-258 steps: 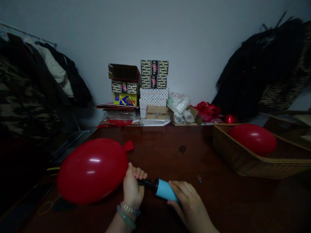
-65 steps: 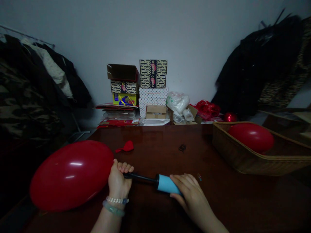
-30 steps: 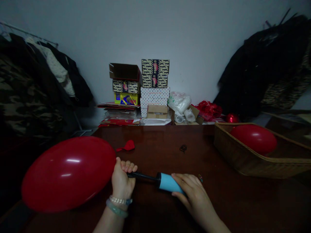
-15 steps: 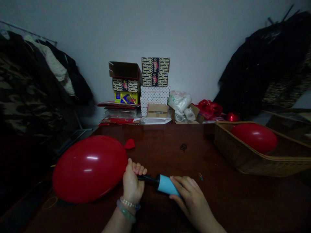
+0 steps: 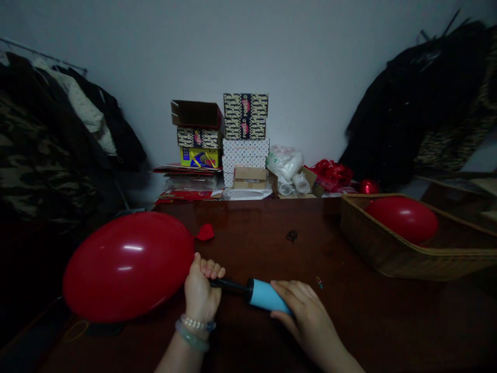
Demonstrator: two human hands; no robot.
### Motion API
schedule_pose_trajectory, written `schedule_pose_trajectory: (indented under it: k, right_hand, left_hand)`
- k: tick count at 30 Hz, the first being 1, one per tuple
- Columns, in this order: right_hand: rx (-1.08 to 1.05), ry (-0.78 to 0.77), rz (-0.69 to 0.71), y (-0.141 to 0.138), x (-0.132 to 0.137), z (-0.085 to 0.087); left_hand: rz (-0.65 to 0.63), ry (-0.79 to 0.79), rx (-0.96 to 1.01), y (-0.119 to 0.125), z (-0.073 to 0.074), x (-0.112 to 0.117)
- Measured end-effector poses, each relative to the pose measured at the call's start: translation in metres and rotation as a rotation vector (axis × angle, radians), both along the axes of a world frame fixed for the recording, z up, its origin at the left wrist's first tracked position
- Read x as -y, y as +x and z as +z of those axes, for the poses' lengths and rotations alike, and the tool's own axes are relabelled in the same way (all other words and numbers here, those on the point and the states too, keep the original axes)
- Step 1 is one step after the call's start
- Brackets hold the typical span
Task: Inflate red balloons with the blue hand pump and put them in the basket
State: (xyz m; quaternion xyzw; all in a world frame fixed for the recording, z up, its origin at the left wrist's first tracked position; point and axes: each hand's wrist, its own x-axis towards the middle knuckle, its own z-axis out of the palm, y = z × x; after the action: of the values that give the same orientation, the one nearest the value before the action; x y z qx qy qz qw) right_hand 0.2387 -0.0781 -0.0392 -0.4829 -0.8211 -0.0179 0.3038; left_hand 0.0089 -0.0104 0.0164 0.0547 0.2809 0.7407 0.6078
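Note:
A large inflated red balloon [image 5: 128, 267] lies over the left part of the dark wooden table [image 5: 272, 243]. My left hand [image 5: 200, 292] is closed in a fist around the balloon's neck, where it meets the black nozzle end of a hand pump. The pump's blue barrel [image 5: 266, 296] lies to the right, and my right hand [image 5: 306, 316] is wrapped over its near end. Part of the black rod shows between the two hands.
A small uninflated red balloon [image 5: 204, 232] lies behind the big one. A woven basket [image 5: 384, 254] at the right holds another inflated red balloon [image 5: 402, 219]. Stacked boxes [image 5: 244, 140], bags and red ribbon line the wall. Dark clothes hang at both sides.
Over the last second the pump rod slid in and is drawn partly out again, my left hand shifting with it. The balloon is larger than 8.6 s ago.

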Motion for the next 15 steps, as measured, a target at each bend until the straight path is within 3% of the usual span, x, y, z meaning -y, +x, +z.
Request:
schedule_pose_trajectory:
  k: [6, 15]
  right_hand:
    - [0.005, 0.021, 0.014, 0.015, -0.007, -0.001]
    - [0.014, 0.019, 0.036, -0.003, 0.004, 0.000]
  left_hand:
    - [0.050, 0.023, -0.004, -0.012, 0.001, -0.009]
    - [0.001, 0.025, -0.020, 0.002, -0.007, -0.001]
